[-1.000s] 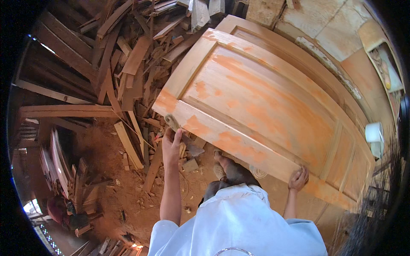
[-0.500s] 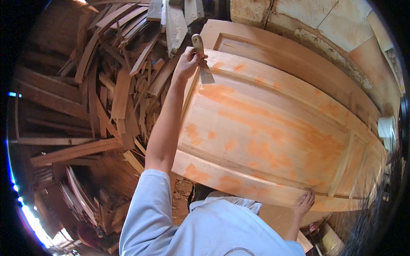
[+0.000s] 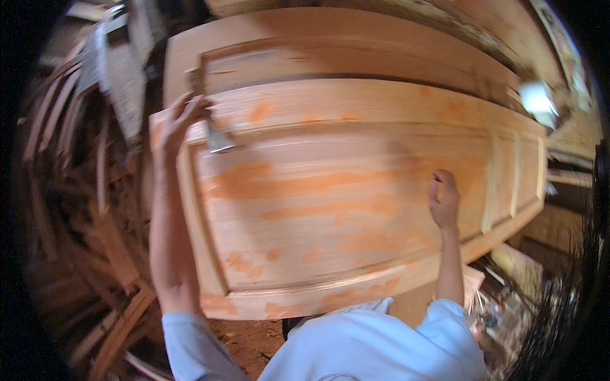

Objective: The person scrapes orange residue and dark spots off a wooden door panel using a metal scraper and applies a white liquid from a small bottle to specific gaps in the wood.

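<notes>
My left hand (image 3: 178,124) is closed around the handle of a putty knife (image 3: 219,140) near the upper left corner of a panelled wooden door (image 3: 318,273). The metal blade points down over the door, slightly blurred by motion. Orange filler patches (image 3: 292,184) mark the door's panel and frame rails. Above the right part of the big panel, my right hand (image 3: 445,200) is raised with its fingers loosely curled and apart, and I see nothing in them. A shadow falls on the panel to its left.
Behind the door lies another panelled wooden door (image 3: 279,32). Scrap boards (image 3: 114,235) are heaped at the left. A white container (image 3: 537,101) stands beyond the far right corner. Assorted clutter (image 3: 495,311) is below the door at the right.
My view has swung, so the door sits lower and more level. My right hand has lifted off the door's near edge to above the panel. The putty knife stays in my left hand.
</notes>
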{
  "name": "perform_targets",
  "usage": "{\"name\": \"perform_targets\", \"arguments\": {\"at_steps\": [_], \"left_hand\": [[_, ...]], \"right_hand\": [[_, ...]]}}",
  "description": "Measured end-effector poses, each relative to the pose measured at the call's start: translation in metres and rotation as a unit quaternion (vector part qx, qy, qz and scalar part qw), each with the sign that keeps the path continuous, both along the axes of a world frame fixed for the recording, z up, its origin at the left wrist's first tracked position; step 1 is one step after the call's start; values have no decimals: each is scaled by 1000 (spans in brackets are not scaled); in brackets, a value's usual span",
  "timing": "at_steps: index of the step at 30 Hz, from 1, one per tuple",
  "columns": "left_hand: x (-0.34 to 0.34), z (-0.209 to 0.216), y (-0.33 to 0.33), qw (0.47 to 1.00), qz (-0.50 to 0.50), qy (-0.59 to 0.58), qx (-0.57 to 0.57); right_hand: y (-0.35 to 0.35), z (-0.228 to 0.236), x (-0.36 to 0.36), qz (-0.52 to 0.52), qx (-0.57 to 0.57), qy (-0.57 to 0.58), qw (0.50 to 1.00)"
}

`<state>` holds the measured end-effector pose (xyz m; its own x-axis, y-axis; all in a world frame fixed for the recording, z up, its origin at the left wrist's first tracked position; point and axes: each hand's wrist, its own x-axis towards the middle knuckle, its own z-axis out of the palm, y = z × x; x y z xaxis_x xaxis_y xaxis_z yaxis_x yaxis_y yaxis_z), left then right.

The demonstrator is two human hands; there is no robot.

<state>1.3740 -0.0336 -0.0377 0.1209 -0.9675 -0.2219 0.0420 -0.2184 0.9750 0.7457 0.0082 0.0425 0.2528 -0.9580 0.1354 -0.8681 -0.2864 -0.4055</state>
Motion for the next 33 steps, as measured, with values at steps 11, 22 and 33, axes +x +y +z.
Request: {"name": "perform_targets", "arguments": {"at_steps": [11,22,33], "left_hand": [[-3,3,0,977,30,-206,49],[-12,9,-16,991,-40,-126,33],[-26,7,-23,976,-55,-205,40]], "right_hand": [[98,-21,-27,-74,53,70,993],[203,-23,138,131,88,-31,987],[-37,-25,192,133,-128,-122,975]]}}
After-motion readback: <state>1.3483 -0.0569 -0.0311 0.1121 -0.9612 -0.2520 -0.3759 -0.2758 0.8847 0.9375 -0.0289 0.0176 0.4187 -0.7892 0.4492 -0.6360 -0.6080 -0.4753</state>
